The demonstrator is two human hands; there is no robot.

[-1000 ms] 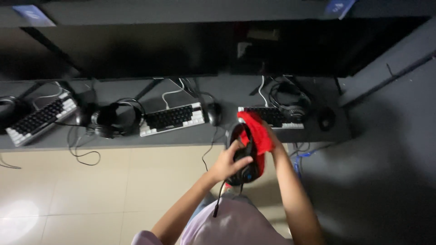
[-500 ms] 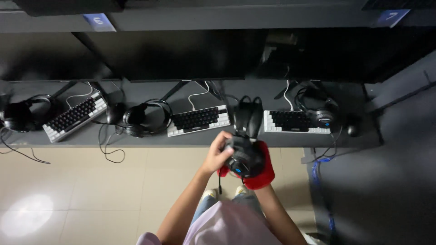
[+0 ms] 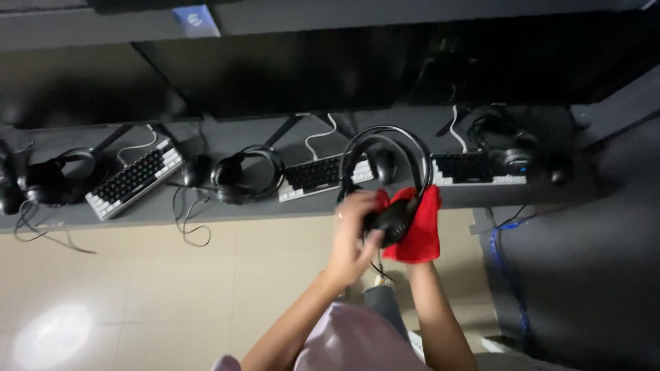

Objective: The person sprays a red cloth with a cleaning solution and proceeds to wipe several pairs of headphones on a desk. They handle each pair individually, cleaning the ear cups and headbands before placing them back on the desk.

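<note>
Red cloth (image 3: 418,230) showed behind the black headset (image 3: 389,180), which the left hand (image 3: 354,230) gripped by its earcup just off the desk's (image 3: 206,220) front edge. Half a second earlier the headset sat lower; now its band stood raised over the middle keyboard (image 3: 317,174). The right hand was hidden under the cloth, its grip unclear. Open floor (image 3: 137,288) lay leftward.

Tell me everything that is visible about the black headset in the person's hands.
The headset is black, over-ear, with a thin double headband arching upward and padded cups, plastic by its look. It is held upright above the desk edge. The left hand grips one cup; the right hand, hidden under a red cloth, presses the cloth against it. A dark cable hangs below.
</note>
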